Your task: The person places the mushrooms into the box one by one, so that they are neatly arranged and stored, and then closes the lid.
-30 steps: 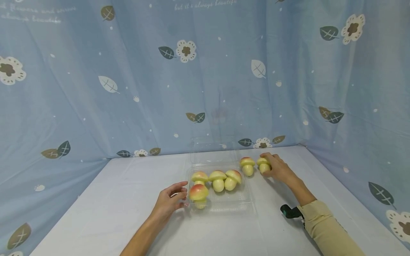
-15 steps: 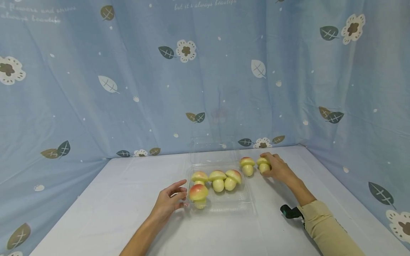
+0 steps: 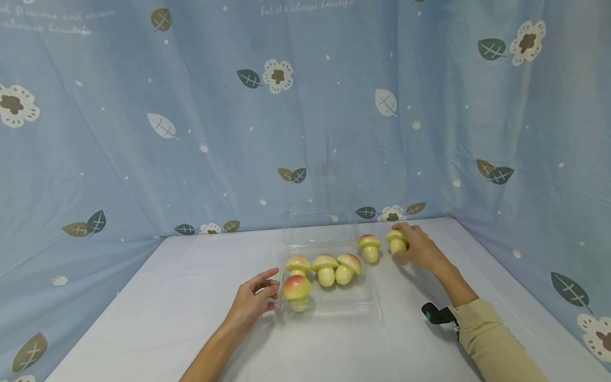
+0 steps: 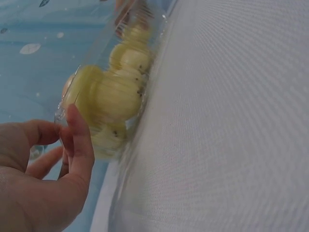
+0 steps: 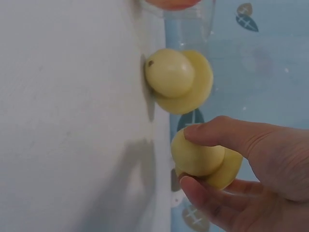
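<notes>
My right hand (image 3: 421, 251) pinches a yellow toy mushroom (image 3: 396, 243) between thumb and fingers; in the right wrist view this mushroom (image 5: 197, 153) looks slightly raised off the table. Beside it on the table stands another mushroom (image 3: 369, 249) with a red-tinged cap. A clear hinged plastic container (image 3: 336, 295) holds several similar mushrooms, including a redder one (image 3: 296, 287) at its front left corner. At the container's left side is my left hand (image 3: 255, 297), fingers loosely bent. The left wrist view shows its fingertips (image 4: 73, 112) against the container's clear wall.
The container's transparent lid (image 3: 319, 227) stands raised at the back. A white cloth covers the table (image 3: 200, 297), and a blue patterned curtain (image 3: 215, 132) closes off the back and sides. A black device (image 3: 436, 314) is by the right sleeve (image 3: 491, 334).
My right hand has moved slightly to the right and up, carrying the mushroom away from its neighbour. My left hand and the container stay where they were.
</notes>
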`<state>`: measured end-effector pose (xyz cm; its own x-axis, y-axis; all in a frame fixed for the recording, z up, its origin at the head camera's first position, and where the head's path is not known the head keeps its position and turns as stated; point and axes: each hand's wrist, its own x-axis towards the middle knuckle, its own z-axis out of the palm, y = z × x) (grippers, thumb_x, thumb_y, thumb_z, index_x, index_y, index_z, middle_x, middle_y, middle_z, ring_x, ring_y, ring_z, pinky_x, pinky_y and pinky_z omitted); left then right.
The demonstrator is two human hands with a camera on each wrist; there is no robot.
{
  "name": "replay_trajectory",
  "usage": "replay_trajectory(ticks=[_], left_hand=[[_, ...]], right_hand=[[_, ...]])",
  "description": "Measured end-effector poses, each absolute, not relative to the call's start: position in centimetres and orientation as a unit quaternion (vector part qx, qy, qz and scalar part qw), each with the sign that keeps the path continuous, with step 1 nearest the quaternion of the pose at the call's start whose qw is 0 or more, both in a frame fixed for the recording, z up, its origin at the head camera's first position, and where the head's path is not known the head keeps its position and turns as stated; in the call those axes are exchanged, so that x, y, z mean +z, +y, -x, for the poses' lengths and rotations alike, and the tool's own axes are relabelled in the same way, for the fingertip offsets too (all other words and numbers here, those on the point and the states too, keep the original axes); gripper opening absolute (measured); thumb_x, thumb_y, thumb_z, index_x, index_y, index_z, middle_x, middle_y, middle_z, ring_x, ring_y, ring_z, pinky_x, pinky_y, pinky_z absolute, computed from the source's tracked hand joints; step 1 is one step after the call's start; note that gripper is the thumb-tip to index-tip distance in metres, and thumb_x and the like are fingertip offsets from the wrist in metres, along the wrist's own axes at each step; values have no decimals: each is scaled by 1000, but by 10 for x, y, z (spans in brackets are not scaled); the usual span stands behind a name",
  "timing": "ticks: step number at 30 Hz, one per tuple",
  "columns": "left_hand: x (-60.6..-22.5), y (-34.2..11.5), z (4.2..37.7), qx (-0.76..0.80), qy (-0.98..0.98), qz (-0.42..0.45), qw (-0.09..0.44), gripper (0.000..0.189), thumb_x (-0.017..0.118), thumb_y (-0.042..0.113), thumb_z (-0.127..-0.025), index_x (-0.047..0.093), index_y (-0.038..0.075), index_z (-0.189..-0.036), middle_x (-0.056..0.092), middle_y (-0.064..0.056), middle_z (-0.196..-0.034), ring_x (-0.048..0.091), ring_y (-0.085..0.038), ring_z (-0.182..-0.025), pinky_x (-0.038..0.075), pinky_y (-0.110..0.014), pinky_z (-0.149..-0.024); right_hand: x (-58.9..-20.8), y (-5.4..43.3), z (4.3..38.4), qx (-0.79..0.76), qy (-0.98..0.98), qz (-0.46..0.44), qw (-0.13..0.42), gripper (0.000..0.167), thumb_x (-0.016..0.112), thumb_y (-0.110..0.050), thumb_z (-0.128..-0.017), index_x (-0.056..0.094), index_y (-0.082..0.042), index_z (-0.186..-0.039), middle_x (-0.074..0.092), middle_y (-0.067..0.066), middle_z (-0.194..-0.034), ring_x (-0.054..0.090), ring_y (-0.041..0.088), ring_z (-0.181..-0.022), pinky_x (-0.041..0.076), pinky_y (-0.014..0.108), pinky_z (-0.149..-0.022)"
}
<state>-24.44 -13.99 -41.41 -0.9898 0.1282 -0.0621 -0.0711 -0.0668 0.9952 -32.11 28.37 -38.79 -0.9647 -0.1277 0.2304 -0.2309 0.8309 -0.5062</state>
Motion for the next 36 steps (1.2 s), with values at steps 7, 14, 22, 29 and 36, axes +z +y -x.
replay_trajectory(ticks=[7,14,22,29,36], left_hand=[[-417,-141,246,726,685,-15,68,52,62,3,-91,51,7,-142,55,-8,-108,55,-16,-84,59,-24,-65],[-418,-140,247,727,683,-14,66,52,63,4,-91,51,6,-141,55,-7,-107,54,-16,-83,58,-23,-63],[-415,-136,251,723,688,-7,61,48,62,6,-93,52,7,-141,56,-7,-105,54,-16,-83,55,-22,-60],[-413,-133,258,718,693,-12,60,48,63,10,-94,52,8,-141,56,-7,-106,55,-16,-81,52,-23,-60],[-412,-133,263,712,699,-15,62,49,63,9,-94,52,8,-141,56,-8,-108,56,-17,-82,55,-24,-63]], right_hand=[[-380,278,316,261,-947,-134,134,65,75,-10,-81,45,-8,-138,51,26,-119,52,33,-96,47,40,-69],[-365,260,307,259,-936,-174,163,66,78,-10,-81,46,-8,-138,53,21,-121,57,31,-92,50,36,-67],[-349,239,293,246,-932,-197,179,68,79,-10,-80,45,-11,-140,49,23,-131,58,31,-94,53,35,-70],[-341,224,284,250,-930,-207,171,67,79,-11,-80,47,-13,-138,52,19,-124,60,26,-90,53,32,-71],[-343,211,278,268,-923,-227,155,67,79,-12,-80,47,-17,-138,51,17,-127,59,25,-92,53,33,-72]])
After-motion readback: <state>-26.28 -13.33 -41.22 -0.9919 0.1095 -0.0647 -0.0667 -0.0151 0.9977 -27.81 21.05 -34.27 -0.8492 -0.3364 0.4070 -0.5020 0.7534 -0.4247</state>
